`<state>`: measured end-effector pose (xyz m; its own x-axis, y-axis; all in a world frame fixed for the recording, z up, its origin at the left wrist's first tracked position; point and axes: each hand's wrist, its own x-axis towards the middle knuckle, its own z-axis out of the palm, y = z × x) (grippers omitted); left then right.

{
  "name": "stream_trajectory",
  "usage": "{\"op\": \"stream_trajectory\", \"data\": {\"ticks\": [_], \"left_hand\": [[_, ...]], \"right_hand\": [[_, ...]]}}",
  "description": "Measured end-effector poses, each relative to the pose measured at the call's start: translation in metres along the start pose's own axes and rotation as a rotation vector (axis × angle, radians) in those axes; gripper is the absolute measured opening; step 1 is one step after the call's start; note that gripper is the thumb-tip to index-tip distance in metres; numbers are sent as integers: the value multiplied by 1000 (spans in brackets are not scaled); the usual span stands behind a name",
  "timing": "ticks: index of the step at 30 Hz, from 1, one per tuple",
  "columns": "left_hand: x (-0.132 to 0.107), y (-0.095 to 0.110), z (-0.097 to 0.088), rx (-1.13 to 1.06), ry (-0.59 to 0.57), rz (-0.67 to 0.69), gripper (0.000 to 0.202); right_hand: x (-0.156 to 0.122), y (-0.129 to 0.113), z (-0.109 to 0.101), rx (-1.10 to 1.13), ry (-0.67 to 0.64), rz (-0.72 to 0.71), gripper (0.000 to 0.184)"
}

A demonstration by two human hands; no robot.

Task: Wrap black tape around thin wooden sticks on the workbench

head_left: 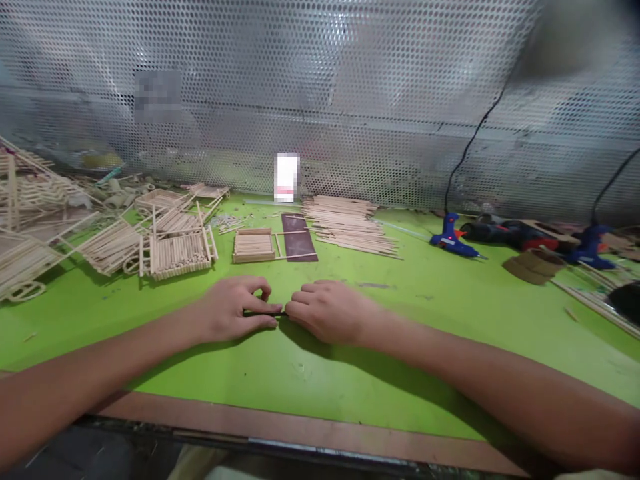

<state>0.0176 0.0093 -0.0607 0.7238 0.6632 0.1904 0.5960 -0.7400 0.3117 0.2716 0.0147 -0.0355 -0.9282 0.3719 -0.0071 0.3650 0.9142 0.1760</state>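
Low over the green tabletop [300,380], my two hands meet around a thin, dark, stick-like item [281,314]. My left hand [230,310] pinches one end of it between thumb and fingers, with the index finger curled above. Closed knuckles of my right hand [333,312] wrap the other end, so its full length and kind are hidden. Just beyond the hands sits a small tray-like piece made of wooden sticks [254,247]. Two thin sticks reach from it onto a dark brown rectangular plate [301,247].
Loose wooden sticks [350,227] lie piled behind the plate. Several stick assemblies [177,257] crowd the left. At the right are a blue glue gun [453,239] with a cord, another blue glue gun [593,247] and a brown tape roll [534,267]. A perforated silvery sheet [340,100] closes off the back.
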Motion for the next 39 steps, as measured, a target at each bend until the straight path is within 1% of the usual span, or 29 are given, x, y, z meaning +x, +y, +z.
{"op": "stream_trajectory", "data": {"ticks": [7,10,12,16,20,24,29,35,39], "left_hand": [[-4,1,1,-68,25,-72,28],[-6,-1,3,-86,12,-111,27],[-7,-3,5,-92,6,-133,26],[-10,-5,8,-76,35,-158,26],[-12,-2,7,-63,53,-155,23],[-12,3,5,-44,69,-168,26],[-10,7,3,-19,62,-175,21],[-10,5,5,-43,57,-169,23],[-10,4,5,-47,77,-159,23]], "right_hand": [[4,-1,-1,28,14,5,11],[6,-2,-3,25,8,4,12],[7,-2,-4,27,7,7,13],[10,-3,-5,49,14,-2,15],[12,-2,-3,55,31,-14,15],[11,-1,-1,52,37,-28,13],[11,-1,0,28,38,-21,16],[9,0,-2,23,24,-17,15],[7,0,-3,22,5,-3,15]]}}
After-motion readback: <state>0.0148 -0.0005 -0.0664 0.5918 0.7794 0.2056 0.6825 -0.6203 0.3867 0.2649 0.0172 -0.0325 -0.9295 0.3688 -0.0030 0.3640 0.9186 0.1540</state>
